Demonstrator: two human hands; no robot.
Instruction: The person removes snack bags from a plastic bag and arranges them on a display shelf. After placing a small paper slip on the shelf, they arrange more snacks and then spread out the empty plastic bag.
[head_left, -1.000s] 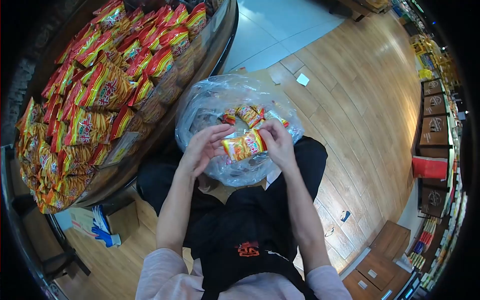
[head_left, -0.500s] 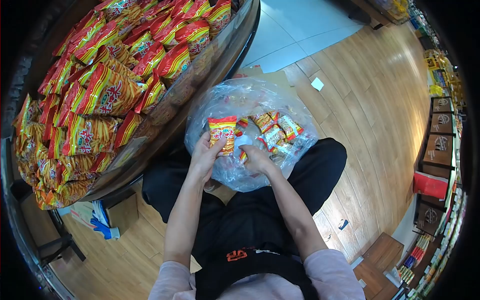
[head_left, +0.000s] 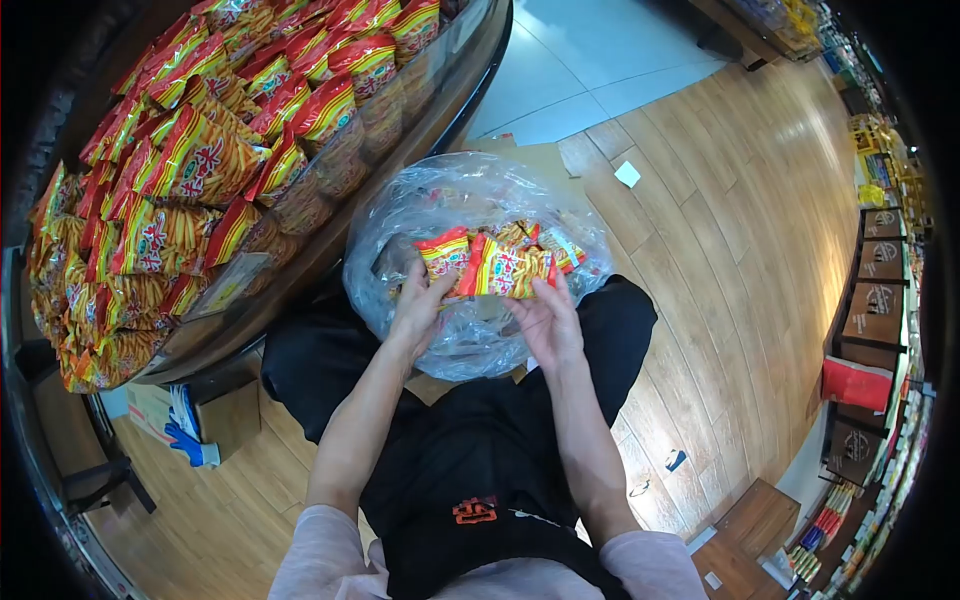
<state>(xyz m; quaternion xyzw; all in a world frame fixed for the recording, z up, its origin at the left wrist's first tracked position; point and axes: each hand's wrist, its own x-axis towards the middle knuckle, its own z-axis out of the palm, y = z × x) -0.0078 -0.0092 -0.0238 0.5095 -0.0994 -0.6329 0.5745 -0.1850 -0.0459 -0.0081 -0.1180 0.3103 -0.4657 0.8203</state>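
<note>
My left hand (head_left: 415, 312) grips a small red and yellow snack packet (head_left: 442, 254) by its lower left side. A second snack packet (head_left: 510, 270), turned sideways, is pinched at its right end by my right hand (head_left: 552, 322). The two packets meet or overlap in the middle, over the mouth of a big clear plastic bag (head_left: 400, 205). More snack packets (head_left: 562, 247) lie inside the bag, partly covered by the held ones. The bag rests between my bent legs.
To the left stands a rounded display bin (head_left: 235, 290) heaped with red and yellow snack packets (head_left: 205, 160). A cardboard box (head_left: 230, 420) with a blue glove (head_left: 187, 443) is below it. Brown boxes (head_left: 872, 308) line the right-hand shelf. A white paper piece (head_left: 627, 174) lies on the wooden floor.
My right hand has come up out of the bag with a second packet and now holds it beside the first. The left hand's packet has tilted. The whole view has shifted slightly.
</note>
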